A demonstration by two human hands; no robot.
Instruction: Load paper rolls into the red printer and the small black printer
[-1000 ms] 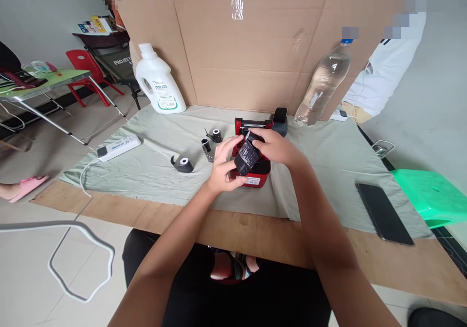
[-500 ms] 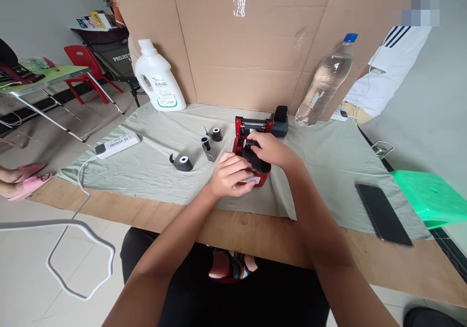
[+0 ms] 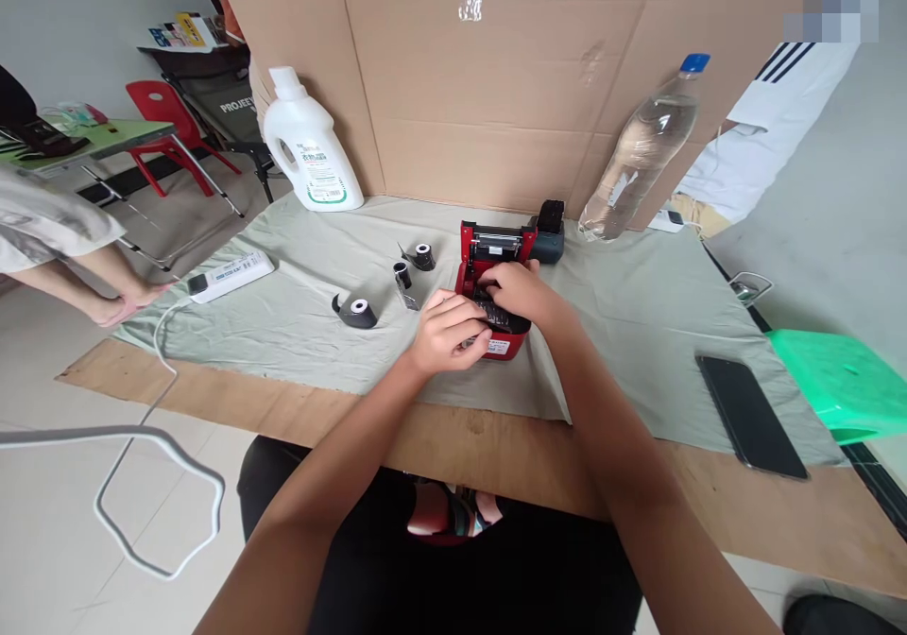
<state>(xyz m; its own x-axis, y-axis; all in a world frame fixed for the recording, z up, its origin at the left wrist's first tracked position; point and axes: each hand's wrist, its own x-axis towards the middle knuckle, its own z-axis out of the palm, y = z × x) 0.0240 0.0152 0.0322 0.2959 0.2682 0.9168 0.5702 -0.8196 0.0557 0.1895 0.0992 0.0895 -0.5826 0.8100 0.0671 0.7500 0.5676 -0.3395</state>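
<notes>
A small red and black printer (image 3: pixel 506 346) stands on the cloth with its lid raised at the back. My left hand (image 3: pixel 452 331) is curled round its left front edge, fingers bent and thumb at the front. My right hand (image 3: pixel 516 287) reaches over the open compartment from the right, fingers closed and pointing down inside. A black strip (image 3: pixel 499 316) shows below the right fingers; the roll they grip is hidden behind them. Left of the printer lie a black roll (image 3: pixel 356 312) with a loose tail and two smaller dark rolls, one of them upright (image 3: pixel 402 276).
A dark device (image 3: pixel 549 238) sits behind the printer. A white jug (image 3: pixel 312 148) and a water bottle (image 3: pixel 641 158) lean on the cardboard screen (image 3: pixel 488 77). A power strip (image 3: pixel 231 276) lies left, a phone (image 3: pixel 751 418) right. People stand at both sides.
My right fingers have gone deeper into the printer, and the roll's pale core is now covered. My left hand stays at the edge. At the left, a person has bent to the table's edge.
</notes>
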